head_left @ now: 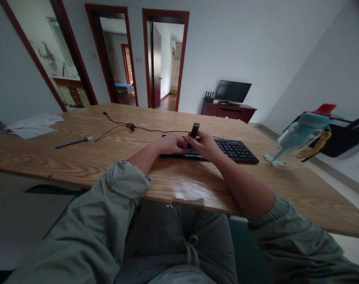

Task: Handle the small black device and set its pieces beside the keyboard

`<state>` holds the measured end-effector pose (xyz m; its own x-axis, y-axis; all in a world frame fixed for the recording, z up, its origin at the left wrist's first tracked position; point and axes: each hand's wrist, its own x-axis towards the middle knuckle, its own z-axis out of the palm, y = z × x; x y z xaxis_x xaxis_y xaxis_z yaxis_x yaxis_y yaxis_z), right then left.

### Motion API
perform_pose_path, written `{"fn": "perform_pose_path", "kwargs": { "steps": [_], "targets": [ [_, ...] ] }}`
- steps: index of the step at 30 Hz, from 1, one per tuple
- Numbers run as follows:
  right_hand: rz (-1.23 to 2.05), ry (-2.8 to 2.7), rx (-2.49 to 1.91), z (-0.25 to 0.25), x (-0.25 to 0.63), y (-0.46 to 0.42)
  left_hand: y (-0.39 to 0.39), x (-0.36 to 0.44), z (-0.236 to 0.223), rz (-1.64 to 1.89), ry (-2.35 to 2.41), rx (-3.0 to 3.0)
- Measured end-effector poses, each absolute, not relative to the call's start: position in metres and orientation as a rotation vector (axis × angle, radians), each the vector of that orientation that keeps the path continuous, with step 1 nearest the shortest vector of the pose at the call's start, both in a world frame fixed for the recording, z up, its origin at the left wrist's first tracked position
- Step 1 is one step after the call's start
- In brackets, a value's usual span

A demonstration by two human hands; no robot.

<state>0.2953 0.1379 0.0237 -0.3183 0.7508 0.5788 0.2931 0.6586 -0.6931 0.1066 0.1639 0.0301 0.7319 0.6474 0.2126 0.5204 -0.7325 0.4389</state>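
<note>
Both my hands meet above a black keyboard (pixel 237 152) on the wooden table. My right hand (pixel 205 145) is closed around a narrow black object (pixel 195 130), which stands up out of the fingers with small light marks at its top end; its kind is not clear. My left hand (pixel 171 144) is closed too, its fingertips pinched together close to the lower end of that object. Whatever sits between the left fingertips is too small and dark to make out. The hands cover the middle of the keyboard.
A black cable (pixel 151 129) runs left across the wooden table (pixel 108 157). A blue brush (pixel 74 142) and white cloth (pixel 34 124) lie at left. At right stands a blue bottle (pixel 303 132) with a red top and a strap. A brown patch (pixel 187 203) marks the table's near edge.
</note>
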Motion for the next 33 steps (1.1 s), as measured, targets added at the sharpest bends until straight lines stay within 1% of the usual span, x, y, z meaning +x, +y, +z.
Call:
{"fn": "perform_pose_path", "kwargs": {
  "steps": [4, 14, 21, 25, 30, 33],
  "targets": [
    [0.67, -1.874, -0.826, 0.023, 0.295, 0.139, 0.165, 0.105, 0.031, 0.442, 0.936, 2.575],
    [0.574, -1.94, -0.808, 0.021, 0.288, 0.139, 0.163, 0.101, 0.034, 0.365, 0.984, 2.564],
    [0.659, -1.938, -0.851, 0.02, 0.288, 0.133, 0.168, 0.091, 0.035, 0.299, 1.063, 2.508],
    [0.665, -1.987, -0.921, 0.021, 0.287, 0.129, 0.176, 0.075, 0.035, 0.39, 1.167, 2.472],
    [0.777, -1.939, -0.971, 0.02, 0.291, 0.135, 0.171, 0.07, 0.038, 0.42, 1.189, 2.436],
    [0.72, -2.017, -0.97, 0.021, 0.296, 0.131, 0.168, 0.072, 0.037, 0.427, 1.181, 2.439]
  ]
}}
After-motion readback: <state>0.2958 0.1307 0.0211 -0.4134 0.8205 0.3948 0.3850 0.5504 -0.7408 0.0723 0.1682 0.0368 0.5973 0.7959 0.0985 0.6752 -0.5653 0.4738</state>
